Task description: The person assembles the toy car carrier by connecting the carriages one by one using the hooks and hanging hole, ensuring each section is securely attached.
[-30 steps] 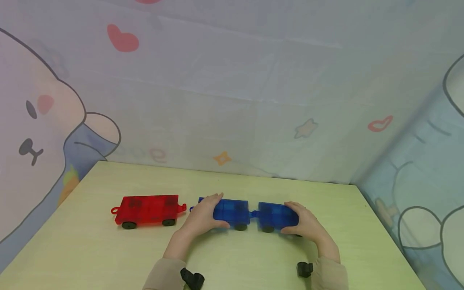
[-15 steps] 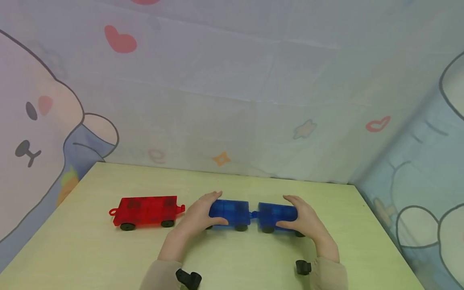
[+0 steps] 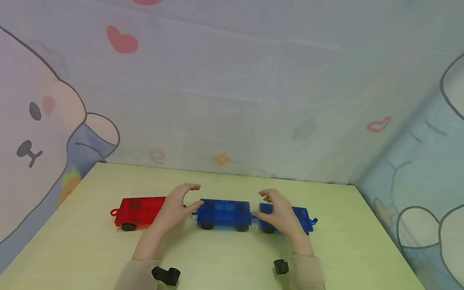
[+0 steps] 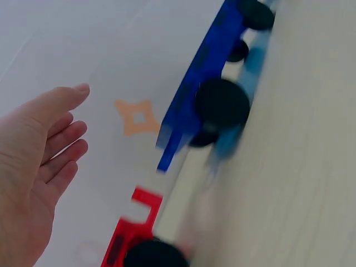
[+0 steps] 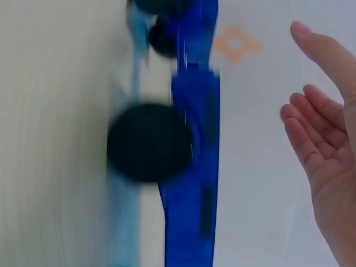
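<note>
Hovering over a toy train, a person's left hand (image 3: pixel 174 207) and right hand (image 3: pixel 277 209) hang with fingers relaxed and gripping nothing in the head view. Two blue wagons (image 3: pixel 224 212) stand coupled in a line near the middle of the pale tabletop (image 3: pixel 90 249), the left hand just over the gap to a red wagon (image 3: pixel 139 210) on the left, the right hand above the second blue wagon (image 3: pixel 297 217).

From the left wrist, the left hand (image 4: pixel 33 161) shows straight, loose fingers beside the blue wagon's hitch (image 4: pixel 169 150), with the red wagon's hook (image 4: pixel 142 208) close below it but not joined.

From the right wrist, the right hand (image 5: pixel 328 150) is likewise spread and holding nothing, next to a blue wagon (image 5: pixel 194 167) and its black wheel (image 5: pixel 150 142).

Joining the red wagon would likely go best by rolling it straight along the line, hook aligned to hitch, while steadying the blue pair.
</note>
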Demonstrator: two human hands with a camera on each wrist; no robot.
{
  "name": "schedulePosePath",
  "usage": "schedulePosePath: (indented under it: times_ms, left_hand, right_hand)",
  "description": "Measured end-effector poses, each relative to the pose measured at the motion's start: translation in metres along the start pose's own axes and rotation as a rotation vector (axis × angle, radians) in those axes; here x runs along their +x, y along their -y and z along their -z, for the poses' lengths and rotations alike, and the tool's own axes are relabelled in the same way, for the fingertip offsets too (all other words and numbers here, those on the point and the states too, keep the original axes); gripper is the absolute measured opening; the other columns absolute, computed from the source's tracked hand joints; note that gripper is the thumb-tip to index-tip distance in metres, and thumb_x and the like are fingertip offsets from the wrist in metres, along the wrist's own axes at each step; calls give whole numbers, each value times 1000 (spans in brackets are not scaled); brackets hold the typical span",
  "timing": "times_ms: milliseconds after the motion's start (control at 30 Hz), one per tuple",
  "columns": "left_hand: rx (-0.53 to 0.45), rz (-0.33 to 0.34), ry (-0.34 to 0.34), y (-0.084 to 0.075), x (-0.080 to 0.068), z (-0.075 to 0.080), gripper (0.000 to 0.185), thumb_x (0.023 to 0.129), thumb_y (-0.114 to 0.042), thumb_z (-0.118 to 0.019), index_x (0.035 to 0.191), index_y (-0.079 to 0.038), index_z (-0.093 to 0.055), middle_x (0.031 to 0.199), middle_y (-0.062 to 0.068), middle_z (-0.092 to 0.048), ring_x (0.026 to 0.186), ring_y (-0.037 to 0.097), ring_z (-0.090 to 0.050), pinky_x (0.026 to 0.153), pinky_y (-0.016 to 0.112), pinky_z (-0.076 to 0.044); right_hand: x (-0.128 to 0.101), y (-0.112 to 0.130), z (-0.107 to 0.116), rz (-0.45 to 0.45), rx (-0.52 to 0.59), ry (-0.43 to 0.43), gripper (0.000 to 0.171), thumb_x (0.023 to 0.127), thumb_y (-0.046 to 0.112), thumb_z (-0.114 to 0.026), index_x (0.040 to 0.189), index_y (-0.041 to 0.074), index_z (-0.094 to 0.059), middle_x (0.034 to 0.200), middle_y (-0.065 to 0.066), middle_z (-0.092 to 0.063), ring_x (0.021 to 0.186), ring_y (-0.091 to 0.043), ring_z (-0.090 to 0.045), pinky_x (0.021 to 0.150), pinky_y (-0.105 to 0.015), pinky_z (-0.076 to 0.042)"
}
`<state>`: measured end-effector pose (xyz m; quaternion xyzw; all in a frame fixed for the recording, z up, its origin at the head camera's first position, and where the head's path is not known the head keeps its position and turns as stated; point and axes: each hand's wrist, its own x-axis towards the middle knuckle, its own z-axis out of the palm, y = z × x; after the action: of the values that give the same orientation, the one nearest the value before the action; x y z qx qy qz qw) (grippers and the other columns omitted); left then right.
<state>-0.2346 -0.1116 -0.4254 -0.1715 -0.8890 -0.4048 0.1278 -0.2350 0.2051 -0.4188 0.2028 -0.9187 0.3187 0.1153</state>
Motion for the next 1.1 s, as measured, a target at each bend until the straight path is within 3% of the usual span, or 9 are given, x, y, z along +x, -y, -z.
schedulePosePath:
  times_ms: [267,467,767,1100]
  left_hand:
    - [41,94,44,31,-10,34,72,87,-30,-75,147,-7,-41,146,19,-46,136,40,-41,106,61,-39]
    - [15,151,77,43,-17,51,88,81,-35,-79,151,-7,-33,150,20,-40,138,42,-35,107,64,-36]
    - [31,185,137,51,-21,61,99,73,-32,-86,151,-6,-31,152,21,-37,138,44,-33,103,66,-39]
    - [62,223,175,58,-23,61,101,71,-36,-87,150,-5,-33,150,22,-39,135,45,-37,100,65,-43]
  right_hand:
    - [17,24,-33,18,58,125,68,82,29,-80,138,5,-51,136,-12,-55,125,-31,-54,100,-49,-49]
    - [26,30,-50,14,78,198,80,80,32,-81,144,3,-44,145,-14,-50,134,-34,-47,107,-52,-43]
    - [29,35,-61,-38,81,300,93,74,37,-85,149,7,-39,153,-15,-39,139,-38,-39,108,-57,-39]
    - [28,32,-65,-46,51,328,96,73,39,-85,150,7,-37,154,-17,-37,141,-39,-37,110,-57,-38]
